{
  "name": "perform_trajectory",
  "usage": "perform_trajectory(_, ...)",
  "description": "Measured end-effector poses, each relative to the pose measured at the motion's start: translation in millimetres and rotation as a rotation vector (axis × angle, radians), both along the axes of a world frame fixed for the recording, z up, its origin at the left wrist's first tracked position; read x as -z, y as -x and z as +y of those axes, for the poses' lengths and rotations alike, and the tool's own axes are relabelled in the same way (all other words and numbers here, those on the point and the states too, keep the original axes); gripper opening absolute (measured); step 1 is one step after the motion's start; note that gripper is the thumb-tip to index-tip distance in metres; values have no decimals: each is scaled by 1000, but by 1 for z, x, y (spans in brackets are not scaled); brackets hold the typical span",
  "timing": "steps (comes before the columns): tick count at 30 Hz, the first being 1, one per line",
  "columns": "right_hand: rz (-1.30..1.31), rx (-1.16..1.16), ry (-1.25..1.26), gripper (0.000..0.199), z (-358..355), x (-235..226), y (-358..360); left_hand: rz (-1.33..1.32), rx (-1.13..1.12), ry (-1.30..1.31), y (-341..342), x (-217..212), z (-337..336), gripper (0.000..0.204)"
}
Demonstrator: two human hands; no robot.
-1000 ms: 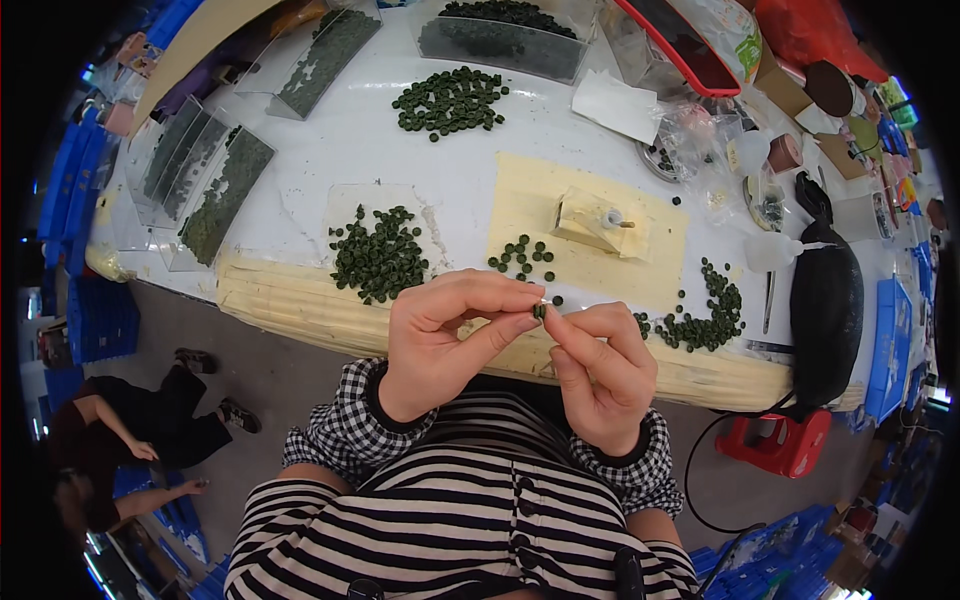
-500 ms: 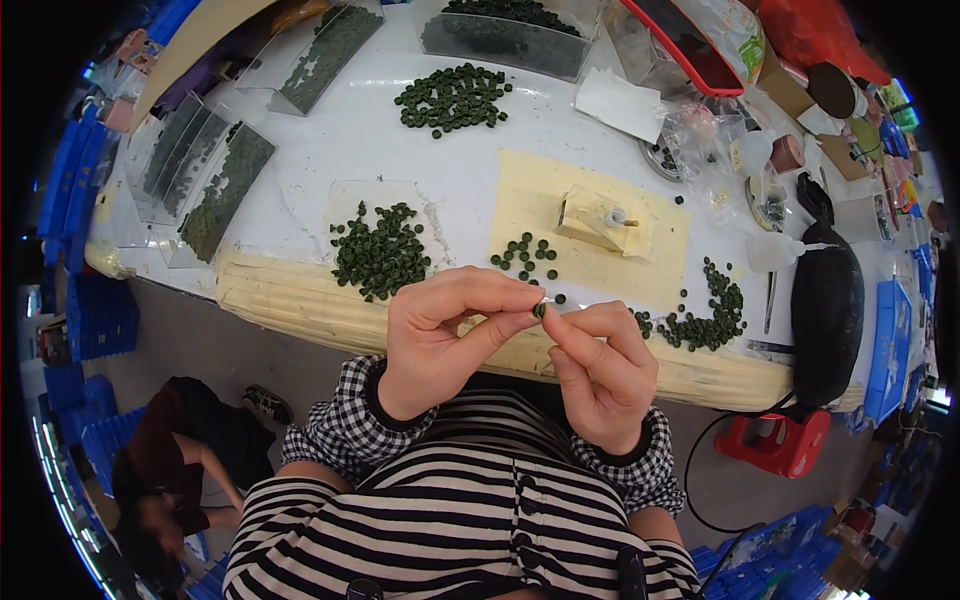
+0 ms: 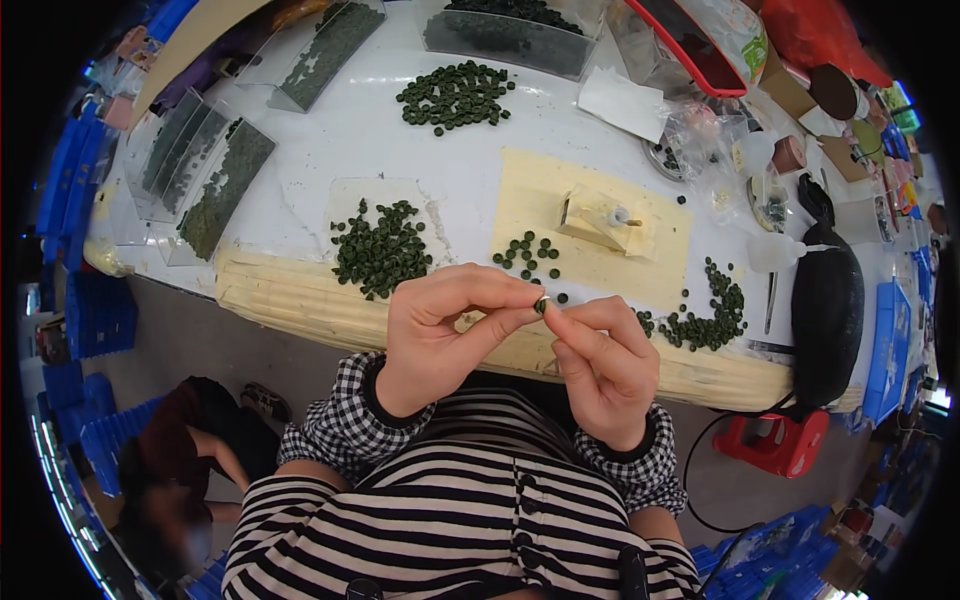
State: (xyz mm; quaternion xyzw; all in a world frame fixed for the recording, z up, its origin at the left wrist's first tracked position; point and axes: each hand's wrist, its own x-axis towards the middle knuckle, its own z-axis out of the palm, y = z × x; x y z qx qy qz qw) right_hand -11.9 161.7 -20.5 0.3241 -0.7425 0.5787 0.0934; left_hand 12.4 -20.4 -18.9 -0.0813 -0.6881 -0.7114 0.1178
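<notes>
Thumb and index finger of my left hand pinch a small dark green round piece with a bright, shiny edge. From the other side, my right hand presses a fingertip onto the same piece, its other fingers curled. Both hands meet just above the table's front edge. Similar green pieces lie beyond them: a dense pile on a clear sheet at left, a few on cream paper, and a curved scatter at right. A small cream block with a pin-like fitting on top stands on the paper.
Clear bins of green pieces stand at left and at the back. Another pile lies mid-table. At right are tweezers, a white squeeze bottle and a black padded object. A person crouches at lower left.
My hands stay almost in place, and the piece appears slightly turned, showing more of its bright edge. The crouching person at lower left has shifted a little.
</notes>
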Motion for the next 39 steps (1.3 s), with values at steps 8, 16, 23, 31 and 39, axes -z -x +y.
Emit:
perform_trajectory(8,42,388,-229,22,37,-4,10,-40,62,658,-4,-10,-20,14)
perform_trajectory(16,153,441,-575,15,51,1,6,131,-148,725,2,-5,-11,15)
perform_trajectory(23,176,464,-535,16,49,9,9,623,520,-279,-20,-68,-58,16)
perform_trajectory(31,257,505,-456,17,51,19,11,1104,868,-7,-20,-138,-22,6)
perform_trajectory(39,300,499,-378,18,50,17,11,1106,1040,75,-18,-143,-24,7)
